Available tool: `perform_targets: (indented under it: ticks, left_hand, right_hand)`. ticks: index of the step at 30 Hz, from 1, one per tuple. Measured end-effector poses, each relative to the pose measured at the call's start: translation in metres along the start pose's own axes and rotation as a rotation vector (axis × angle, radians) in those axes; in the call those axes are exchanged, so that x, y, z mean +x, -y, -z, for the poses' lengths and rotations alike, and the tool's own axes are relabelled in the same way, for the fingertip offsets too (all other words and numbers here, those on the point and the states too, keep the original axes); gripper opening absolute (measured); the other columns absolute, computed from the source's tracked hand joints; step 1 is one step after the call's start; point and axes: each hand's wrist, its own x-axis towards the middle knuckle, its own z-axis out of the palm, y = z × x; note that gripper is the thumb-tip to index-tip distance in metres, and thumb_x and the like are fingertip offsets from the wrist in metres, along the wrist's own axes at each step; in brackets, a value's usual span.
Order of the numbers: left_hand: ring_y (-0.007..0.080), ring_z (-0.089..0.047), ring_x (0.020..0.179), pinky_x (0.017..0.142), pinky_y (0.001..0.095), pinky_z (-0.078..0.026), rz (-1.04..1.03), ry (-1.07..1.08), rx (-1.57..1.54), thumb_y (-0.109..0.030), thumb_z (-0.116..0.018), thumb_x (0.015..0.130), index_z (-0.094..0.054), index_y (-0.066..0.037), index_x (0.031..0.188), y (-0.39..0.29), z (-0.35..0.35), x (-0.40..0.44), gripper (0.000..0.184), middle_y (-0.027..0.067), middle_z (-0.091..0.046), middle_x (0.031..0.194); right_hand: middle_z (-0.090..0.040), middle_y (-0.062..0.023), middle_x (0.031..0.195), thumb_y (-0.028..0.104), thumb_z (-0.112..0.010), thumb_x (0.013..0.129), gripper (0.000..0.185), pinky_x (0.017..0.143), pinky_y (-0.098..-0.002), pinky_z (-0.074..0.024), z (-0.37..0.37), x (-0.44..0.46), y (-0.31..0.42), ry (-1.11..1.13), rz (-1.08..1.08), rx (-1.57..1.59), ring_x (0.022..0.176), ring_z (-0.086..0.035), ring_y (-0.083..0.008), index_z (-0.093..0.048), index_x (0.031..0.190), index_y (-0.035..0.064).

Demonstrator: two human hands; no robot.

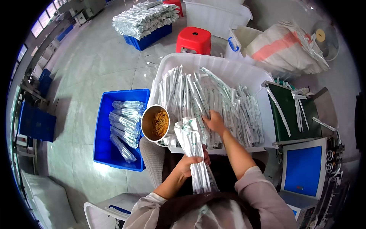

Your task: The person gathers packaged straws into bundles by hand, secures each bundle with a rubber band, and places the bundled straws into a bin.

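Observation:
My left hand [193, 162] is wrapped around a thick bundle of long, slim packets [190, 138] in clear and white wrapping with green print. The bundle stands up in front of my chest. My right hand [216, 123] reaches into the large white bin [244, 65], its fingers curled on a slim wrapped packet [203, 121] among many others. Its fingertips are partly hidden between the packets. Left of the bundle, a metal cup [146, 128] holds tan rubber bands [161, 122] at the bin's near left corner.
A blue crate [100, 131] with bundled packets stands on the floor at left. Beyond the bin are a red stool [193, 36], a blue crate [143, 43] heaped with packets, and a woven sack [280, 47]. A green-topped machine [284, 131] borders the right side.

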Motion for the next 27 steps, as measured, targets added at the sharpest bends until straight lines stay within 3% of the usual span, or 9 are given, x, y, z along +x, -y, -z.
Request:
perform_targets:
  ticks: [4,9,11,13,14,15,19,23,27]
  left_hand:
    - [0.0165,-0.048,0.071,0.072,0.0321,-0.039,-0.020,-0.056,-0.023,-0.012,-0.066,0.061,-0.043,-0.008,0.106,-0.004,0.003,-0.005,0.050,0.0024,-0.047,0.077]
    - [0.0198,-0.051,0.077,0.077,0.0356,-0.041,0.010,-0.091,-0.065,-0.011,-0.066,0.062,-0.046,-0.005,0.101,0.000,0.010,0.000,0.044,0.0065,-0.050,0.080]
    - [0.0247,-0.054,0.089,0.087,0.0381,-0.040,0.014,-0.091,-0.006,-0.011,-0.062,0.065,-0.044,-0.001,0.109,0.001,0.018,0.001,0.049,0.0116,-0.054,0.094]
    - [0.0263,-0.052,0.096,0.091,0.0379,-0.038,-0.017,-0.083,-0.013,-0.012,-0.060,0.066,-0.041,0.002,0.115,-0.003,0.004,0.008,0.054,0.0144,-0.052,0.103]
    - [0.0280,-0.050,0.104,0.095,0.0377,-0.036,-0.037,-0.075,-0.016,-0.013,-0.057,0.068,-0.037,0.004,0.121,-0.005,-0.001,0.010,0.059,0.0173,-0.050,0.113]
    - [0.0275,-0.044,0.114,0.099,0.0360,-0.033,0.036,-0.103,-0.044,-0.014,-0.055,0.069,-0.028,0.007,0.128,-0.003,0.001,0.009,0.068,0.0196,-0.042,0.124]
    - [0.0294,-0.047,0.109,0.096,0.0367,-0.036,0.192,-0.039,-0.134,-0.015,-0.059,0.065,-0.032,0.006,0.125,0.007,0.008,0.026,0.069,0.0197,-0.048,0.115]
    - [0.0278,-0.058,0.087,0.077,0.0383,-0.049,0.128,-0.087,0.050,-0.010,-0.059,0.065,-0.041,0.004,0.117,-0.010,-0.006,0.039,0.057,0.0168,-0.056,0.098]
    - [0.0273,-0.059,0.086,0.077,0.0380,-0.049,0.211,-0.193,0.075,-0.010,-0.058,0.067,-0.049,0.002,0.107,-0.028,-0.006,0.037,0.043,0.0170,-0.059,0.092]
  right_hand:
    - [-0.058,-0.0193,0.082,0.032,-0.055,0.076,0.033,0.072,-0.0443,-0.0438,0.002,-0.007,0.013,0.215,-0.029,-0.104,0.080,-0.055,-0.0366,-0.055,0.083,-0.0003]
    - [-0.058,-0.0195,0.067,0.017,-0.053,0.078,0.020,0.059,-0.0411,-0.0444,0.026,-0.023,-0.003,0.106,-0.026,-0.052,0.066,-0.057,-0.0355,-0.051,0.072,-0.0017]
    - [-0.057,-0.0166,0.062,0.012,-0.049,0.082,0.017,0.053,-0.0381,-0.0442,0.055,-0.054,0.005,0.141,-0.117,0.147,0.059,-0.058,-0.0331,-0.050,0.072,-0.0015]
    - [-0.057,-0.0163,0.057,0.015,-0.051,0.081,0.019,0.049,-0.0423,-0.0441,0.092,-0.106,0.028,0.040,0.085,0.123,0.055,-0.057,-0.0356,-0.049,0.071,-0.0008]
    - [-0.054,-0.0170,0.054,0.016,-0.051,0.082,0.020,0.048,-0.0428,-0.0435,0.104,-0.134,0.041,0.114,-0.035,0.300,0.052,-0.056,-0.0351,-0.048,0.072,-0.0011]
    - [-0.054,-0.0177,0.054,0.017,-0.051,0.083,0.022,0.047,-0.0427,-0.0432,0.108,-0.165,0.048,0.192,0.032,0.139,0.051,-0.056,-0.0349,-0.049,0.071,-0.0013]
    - [-0.052,-0.0198,0.053,0.019,-0.048,0.085,0.027,0.047,-0.0430,-0.0420,0.118,-0.201,0.046,0.392,0.035,-0.010,0.050,-0.054,-0.0367,-0.053,0.068,-0.0017]
    - [-0.050,-0.0211,0.054,0.018,-0.045,0.087,0.030,0.046,-0.0428,-0.0402,0.129,-0.186,0.055,0.380,0.057,0.231,0.051,-0.052,-0.0395,-0.054,0.065,-0.0017]
    - [-0.052,-0.0222,0.059,0.018,-0.043,0.088,0.030,0.046,-0.0410,-0.0410,0.132,-0.182,0.068,0.214,0.060,0.215,0.053,-0.054,-0.0375,-0.056,0.070,-0.0017]
